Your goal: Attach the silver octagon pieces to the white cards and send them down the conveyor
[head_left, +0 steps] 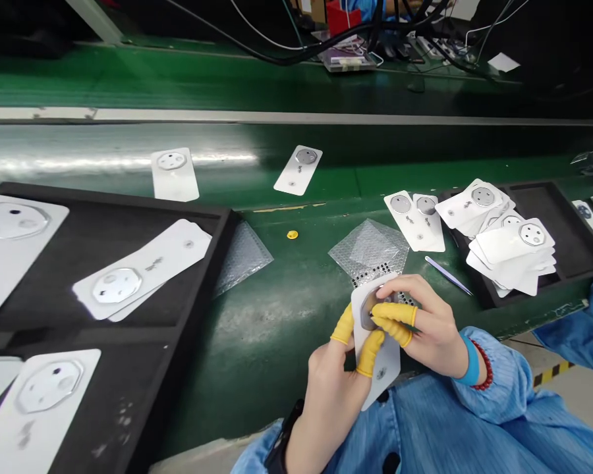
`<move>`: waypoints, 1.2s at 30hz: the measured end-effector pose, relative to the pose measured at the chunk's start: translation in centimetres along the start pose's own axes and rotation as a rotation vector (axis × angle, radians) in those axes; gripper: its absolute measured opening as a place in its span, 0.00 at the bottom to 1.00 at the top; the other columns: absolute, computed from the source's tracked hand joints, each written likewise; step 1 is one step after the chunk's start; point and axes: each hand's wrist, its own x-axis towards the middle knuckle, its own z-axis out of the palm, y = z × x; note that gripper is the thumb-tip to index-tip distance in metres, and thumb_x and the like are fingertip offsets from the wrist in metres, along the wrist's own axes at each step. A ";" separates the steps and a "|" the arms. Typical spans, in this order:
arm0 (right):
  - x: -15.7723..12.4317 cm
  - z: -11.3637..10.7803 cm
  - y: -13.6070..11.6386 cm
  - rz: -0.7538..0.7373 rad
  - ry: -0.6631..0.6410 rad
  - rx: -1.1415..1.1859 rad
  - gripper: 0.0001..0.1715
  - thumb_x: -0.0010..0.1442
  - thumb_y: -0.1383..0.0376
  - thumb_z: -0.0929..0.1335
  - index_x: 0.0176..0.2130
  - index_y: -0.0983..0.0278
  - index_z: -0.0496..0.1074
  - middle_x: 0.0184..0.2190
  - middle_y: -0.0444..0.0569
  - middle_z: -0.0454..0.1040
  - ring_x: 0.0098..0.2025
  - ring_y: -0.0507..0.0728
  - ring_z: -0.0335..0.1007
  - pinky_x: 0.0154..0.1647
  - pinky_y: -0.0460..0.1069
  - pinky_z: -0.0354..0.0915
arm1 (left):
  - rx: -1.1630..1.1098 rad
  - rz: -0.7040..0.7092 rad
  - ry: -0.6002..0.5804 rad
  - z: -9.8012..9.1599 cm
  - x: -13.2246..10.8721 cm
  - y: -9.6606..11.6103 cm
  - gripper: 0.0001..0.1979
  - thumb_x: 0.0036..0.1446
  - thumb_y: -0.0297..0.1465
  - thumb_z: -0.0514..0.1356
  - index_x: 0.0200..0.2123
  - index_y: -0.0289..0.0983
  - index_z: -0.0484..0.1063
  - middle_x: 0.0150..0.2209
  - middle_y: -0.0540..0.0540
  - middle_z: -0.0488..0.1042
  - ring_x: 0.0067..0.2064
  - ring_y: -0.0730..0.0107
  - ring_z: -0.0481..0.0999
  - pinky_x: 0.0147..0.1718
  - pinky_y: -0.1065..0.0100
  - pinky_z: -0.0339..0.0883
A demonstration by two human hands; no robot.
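My left hand (333, 375) grips a white phone back cover (388, 359) by its edges, with yellow finger cots on the thumb and a finger. The cover is tilted up in front of my body. My right hand (432, 322), also in yellow finger cots, has thumb and finger pinched together over the cover's round camera area. Whatever is in that pinch is too small and hidden to make out. Behind the cover lies a sheet of small black dots (375, 271), partly covered, on a clear bubble-wrap bag (363, 243). Purple tweezers (449, 276) rest right of my right hand.
A black tray (188, 329) with several white covers stands at left. Another black tray (573, 230) at right holds a pile of covers (514, 257). Two covers (415, 220) lie beside it, and two more lie farther back on the belt. A yellow finger cot (292, 234) sits mid-table.
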 end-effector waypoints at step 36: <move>0.3 -0.7 2.1 0.718 -0.193 0.736 0.24 0.57 0.63 0.72 0.51 0.60 0.65 0.44 0.49 0.73 0.39 0.54 0.75 0.36 0.48 0.75 | -0.642 -0.600 -0.232 0.0 -0.1 -0.4 0.26 0.53 0.39 0.67 0.53 0.35 0.70 0.20 0.50 0.77 0.19 0.69 0.74 0.17 0.73 0.66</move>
